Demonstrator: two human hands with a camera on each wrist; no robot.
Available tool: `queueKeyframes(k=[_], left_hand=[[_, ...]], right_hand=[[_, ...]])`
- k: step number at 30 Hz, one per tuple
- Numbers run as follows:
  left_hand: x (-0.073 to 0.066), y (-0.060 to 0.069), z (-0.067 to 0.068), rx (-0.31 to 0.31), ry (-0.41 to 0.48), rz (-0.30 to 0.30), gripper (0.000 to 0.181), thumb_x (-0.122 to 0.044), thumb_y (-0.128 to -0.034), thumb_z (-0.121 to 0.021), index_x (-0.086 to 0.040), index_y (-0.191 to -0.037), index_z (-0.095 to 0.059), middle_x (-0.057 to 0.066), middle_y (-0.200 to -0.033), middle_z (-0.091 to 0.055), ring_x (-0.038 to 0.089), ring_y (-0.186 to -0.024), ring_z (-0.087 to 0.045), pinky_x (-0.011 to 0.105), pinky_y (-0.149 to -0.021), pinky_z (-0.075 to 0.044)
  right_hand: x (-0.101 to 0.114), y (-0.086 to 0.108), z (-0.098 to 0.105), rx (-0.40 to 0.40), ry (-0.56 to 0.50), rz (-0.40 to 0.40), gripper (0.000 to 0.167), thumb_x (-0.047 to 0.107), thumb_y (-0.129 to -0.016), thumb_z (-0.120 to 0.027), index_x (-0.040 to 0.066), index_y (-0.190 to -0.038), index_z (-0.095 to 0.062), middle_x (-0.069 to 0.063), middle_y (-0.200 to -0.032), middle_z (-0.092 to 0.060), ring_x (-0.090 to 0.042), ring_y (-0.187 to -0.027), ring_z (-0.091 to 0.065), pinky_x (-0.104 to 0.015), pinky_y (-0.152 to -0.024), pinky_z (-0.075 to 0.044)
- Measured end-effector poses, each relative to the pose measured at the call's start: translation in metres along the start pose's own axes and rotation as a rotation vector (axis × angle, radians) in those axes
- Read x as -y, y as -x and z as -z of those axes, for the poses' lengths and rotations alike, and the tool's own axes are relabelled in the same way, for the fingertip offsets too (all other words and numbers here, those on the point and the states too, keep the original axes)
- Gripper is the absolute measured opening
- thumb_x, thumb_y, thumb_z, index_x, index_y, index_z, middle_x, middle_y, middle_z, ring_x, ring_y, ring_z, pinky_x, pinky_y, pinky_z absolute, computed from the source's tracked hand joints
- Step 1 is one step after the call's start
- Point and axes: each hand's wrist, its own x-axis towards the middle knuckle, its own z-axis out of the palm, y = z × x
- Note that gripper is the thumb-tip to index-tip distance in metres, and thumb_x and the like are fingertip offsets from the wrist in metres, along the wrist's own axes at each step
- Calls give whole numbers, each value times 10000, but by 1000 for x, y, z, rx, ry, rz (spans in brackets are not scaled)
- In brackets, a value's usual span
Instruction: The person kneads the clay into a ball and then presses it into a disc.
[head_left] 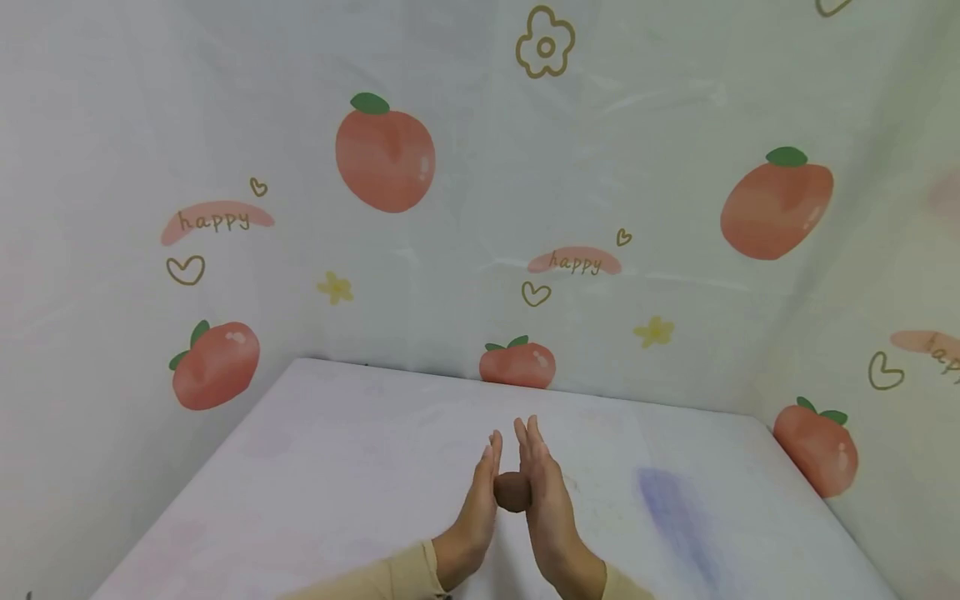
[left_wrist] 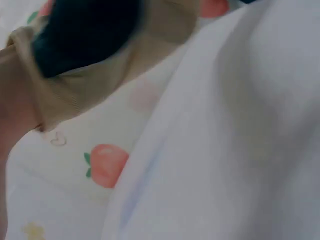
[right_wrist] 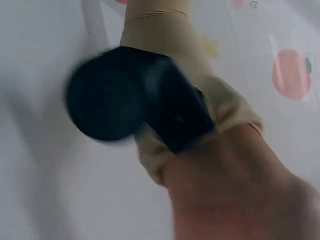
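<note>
In the head view, a small dark brown ball [head_left: 512, 492] sits between two raised palms, above the table's near middle. Its material cannot be made out. My left hand [head_left: 477, 510] touches it from the left, fingers straight and pointing up and away. From the right, the palm side of my right hand [head_left: 550, 508] presses on the same ball, its fingers also extended. Neither wrist view shows the ball. A tan sleeve [left_wrist: 75, 97] and part of a wrist appear in the left wrist view; the right wrist view holds a bare wrist [right_wrist: 225, 170] below a sleeve cuff.
The white table [head_left: 337, 450] has a blurry purple streak [head_left: 678, 521] on its right side. Behind it hangs a pale sheet [head_left: 465, 250] printed with peaches, hearts and "happy". A dark device [right_wrist: 140, 97] is on the wrist in the right wrist view.
</note>
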Motion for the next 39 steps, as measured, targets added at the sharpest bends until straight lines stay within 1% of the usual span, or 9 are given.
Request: queueKeyframes(k=[3, 6, 12, 18, 22, 26, 29, 32, 39], left_hand=[[-1, 5, -3, 71, -28, -11, 720, -551, -1016, -12, -69, -1542, 82, 87, -1610, 177, 310, -1454, 232, 657, -1110, 132], [-4, 9, -8, 141, -16, -33, 689, -517, -1018, 21, -68, -1531, 123, 98, -1599, 210, 314, -1445, 242, 647, -1120, 117], [-5, 0, -4, 36, 6, -21, 727, -560, -1011, -14, -72, -1545, 50, 73, -1614, 154, 286, -1457, 227, 622, -1117, 163], [5, 13, -10, 177, 20, -27, 668, -484, -1022, 47, -45, -1479, 260, 165, -1549, 303, 366, -1400, 308, 643, -1078, 204], [1, 20, -13, 208, 17, -105, 637, -436, -1027, 54, -37, -1456, 304, 157, -1513, 382, 367, -1364, 372, 658, -1050, 228], [-7, 20, -14, 291, -68, -210, 630, -411, -1025, 65, -7, -1452, 293, 125, -1480, 442, 348, -1322, 438, 674, -1014, 255], [-9, 19, -14, 314, -128, -230, 620, -408, -1024, 77, -18, -1467, 264, 106, -1495, 422, 331, -1337, 420, 673, -1018, 250], [-9, 12, -12, 238, -138, -183, 623, -419, -1034, 58, -34, -1514, 157, 96, -1568, 291, 314, -1412, 306, 641, -1085, 191], [-5, -19, 6, -79, -42, -45, 735, -563, -1020, -77, -59, -1554, -67, 92, -1632, 31, 298, -1488, 120, 606, -1146, 106]], right_hand=[[3, -5, 2, -47, -7, 25, 630, 470, -1055, -128, 140, -1559, 54, -85, -1634, -12, -293, -1492, 96, -583, -1157, 113], [-1, -12, 4, -108, -23, -22, 660, 510, -1044, -165, 168, -1560, 62, -110, -1633, 4, -310, -1492, 90, -552, -1179, 79], [-18, -7, -1, -146, -9, -137, 673, 517, -1041, -160, 141, -1561, 43, -205, -1610, -25, -378, -1479, 51, -609, -1160, 41], [-15, -13, 2, -254, -59, -27, 646, 502, -1044, -182, 172, -1569, 1, -163, -1618, -108, -330, -1497, -11, -519, -1202, -2], [-15, -18, 7, -271, -37, -9, 629, 483, -1049, -151, 168, -1568, 13, -152, -1619, -115, -319, -1500, -20, -500, -1208, -11], [-18, -21, 13, -328, -85, -5, 616, 445, -1053, -138, 148, -1564, 32, -168, -1615, -116, -327, -1497, -21, -488, -1211, -26], [-19, -21, 14, -359, -142, 12, 601, 411, -1053, -133, 139, -1563, 31, -179, -1610, -129, -329, -1497, -28, -474, -1214, -37], [-17, -19, 7, -327, -200, 16, 600, 414, -1048, -128, 157, -1564, 41, -165, -1615, -118, -325, -1496, -62, -465, -1215, -63], [-14, 1, -16, -205, -163, -18, 601, 418, -1052, -116, 117, -1566, -36, -159, -1606, -162, -321, -1499, -15, -579, -1179, 23]])
